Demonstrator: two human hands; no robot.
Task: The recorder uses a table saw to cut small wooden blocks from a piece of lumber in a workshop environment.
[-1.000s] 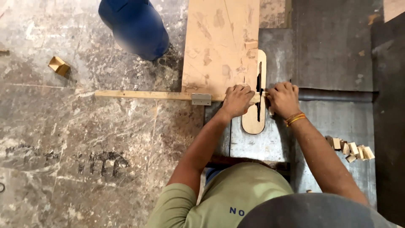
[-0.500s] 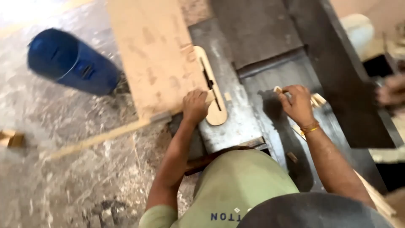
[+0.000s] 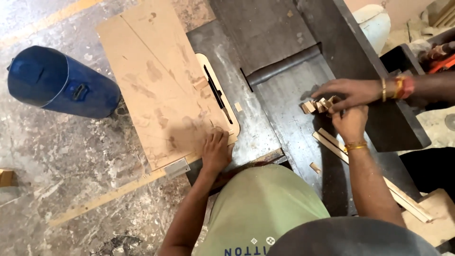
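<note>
My left hand (image 3: pixel 216 152) lies flat on the near corner of a tan board (image 3: pixel 161 85) that rests on the metal saw table (image 3: pixel 258 121), beside the slotted wooden insert (image 3: pixel 219 95). My right hand (image 3: pixel 350 122) is out to the right on the table, fingers closed around small wooden blocks (image 3: pixel 318 105) in a loose pile. Another person's hand (image 3: pixel 350 91), with bangles at the wrist, reaches in from the right and touches the same pile. Thin wooden strips (image 3: pixel 365 173) lie under my right forearm.
A blue drum (image 3: pixel 59 83) lies on the stained concrete floor at left. A long thin wooden strip (image 3: pixel 109 194) runs across the floor to the table. A dark raised fence (image 3: pixel 374 80) borders the table on the right. A white container (image 3: pixel 374 21) stands behind it.
My right hand left the saw insert and moved right to the pile of small blocks. A second person's hand came in from the right. My left hand stayed on the board.
</note>
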